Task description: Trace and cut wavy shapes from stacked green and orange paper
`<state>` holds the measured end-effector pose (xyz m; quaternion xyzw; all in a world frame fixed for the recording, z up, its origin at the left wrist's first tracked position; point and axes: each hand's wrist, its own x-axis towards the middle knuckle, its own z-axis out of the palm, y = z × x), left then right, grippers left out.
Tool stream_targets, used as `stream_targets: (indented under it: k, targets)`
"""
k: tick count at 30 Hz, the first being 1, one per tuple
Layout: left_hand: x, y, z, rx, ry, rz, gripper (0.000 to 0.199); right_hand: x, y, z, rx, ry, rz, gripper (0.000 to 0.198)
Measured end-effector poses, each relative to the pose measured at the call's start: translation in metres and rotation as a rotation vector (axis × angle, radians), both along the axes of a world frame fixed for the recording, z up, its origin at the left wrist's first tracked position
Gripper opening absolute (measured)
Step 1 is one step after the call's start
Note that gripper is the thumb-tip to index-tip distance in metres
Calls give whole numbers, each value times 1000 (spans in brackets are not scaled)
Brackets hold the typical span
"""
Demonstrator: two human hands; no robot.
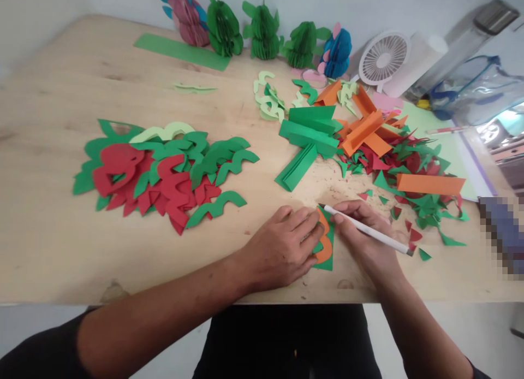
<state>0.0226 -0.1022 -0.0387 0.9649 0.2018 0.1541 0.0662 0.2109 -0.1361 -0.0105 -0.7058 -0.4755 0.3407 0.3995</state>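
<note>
My left fingers (314, 238), slightly spread, rest over a wavy orange piece (325, 250) lying on green paper (325, 266) near the front edge of the table (41, 242). My right fingers (357, 208) are clamped on a white pen (370, 231), its dark tip just beside the orange's upper end; red and green cutouts (178, 190) lie well to the left.

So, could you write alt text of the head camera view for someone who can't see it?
A person's left hand holds down a wavy orange cutout on green paper while the right hand holds a white pen by it, at a wooden table. Red and green cutouts lie piled at left, folded papers and scraps toward the right; paper figures stand behind.
</note>
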Motion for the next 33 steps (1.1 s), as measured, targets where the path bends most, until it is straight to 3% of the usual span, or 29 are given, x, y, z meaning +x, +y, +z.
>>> stream_targets:
  k: [7, 16, 33]
  targets:
    - [0, 1, 0, -25, 19, -10, 42, 1, -2, -1, 50, -100, -57, 11]
    - [-1, 0, 1, -65, 39, -12, 45, 3, 1, 1, 50, -51, 22, 13]
    - [0, 0, 0, -29, 26, -10, 46, -2, 4, -3, 63, -77, 24, 12]
